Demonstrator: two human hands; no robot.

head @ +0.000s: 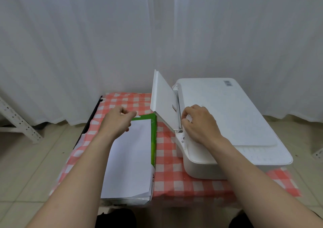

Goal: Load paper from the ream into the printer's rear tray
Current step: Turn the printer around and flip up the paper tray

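A white printer point(227, 116) sits on the right of a low table, its rear tray point(164, 98) flipped up and leaning left. To its left lies an opened ream of white paper point(129, 158) in a green wrapper point(153, 137). My left hand point(118, 121) hovers over the far end of the ream, fingers loosely curled, holding nothing I can see. My right hand point(199, 123) rests on the printer's top beside the tray's hinge, with its fingertips curled at the slot; what they touch is hidden.
A red-and-white checked cloth point(166, 175) covers the table. White curtains point(104, 44) hang right behind it. A white perforated metal frame point(15, 119) stands at the far left on the tiled floor point(35, 166).
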